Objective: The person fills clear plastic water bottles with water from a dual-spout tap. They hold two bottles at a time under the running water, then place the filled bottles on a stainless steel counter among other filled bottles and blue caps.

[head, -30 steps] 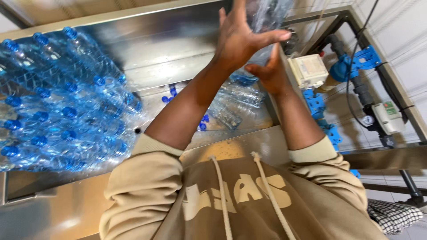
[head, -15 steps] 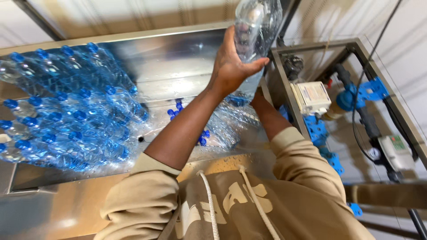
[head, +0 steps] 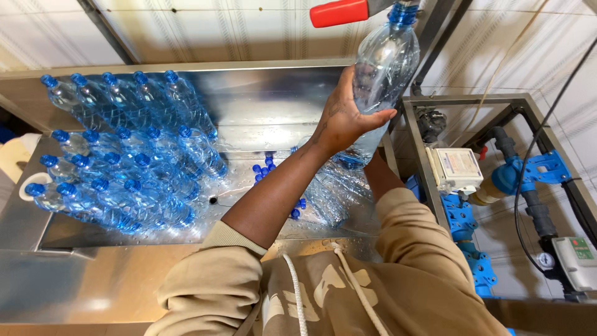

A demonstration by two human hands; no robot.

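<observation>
My left hand [head: 345, 118] is shut around a clear plastic bottle [head: 388, 56] and holds it up, slightly tilted. The bottle's blue neck sits right under a tap with a red lever handle [head: 339, 12] at the top edge. My right forearm [head: 380, 177] reaches up beneath the bottle's base; the right hand itself is hidden behind my left hand and the bottle. Below lies a steel trough [head: 261, 106], wet in places.
Several capped blue-topped bottles [head: 124, 162] lie stacked at the trough's left. Loose blue caps [head: 264, 169] and clear uncapped bottles [head: 329, 193] lie near the middle. On the right, a metal frame holds a white box [head: 457, 169], blue fittings [head: 461, 218], hoses and a gauge [head: 547, 261].
The bottle has gone up and to the right, to the red-handled tap. My right hand, seen on the bottle a second ago, is now hidden under it.
</observation>
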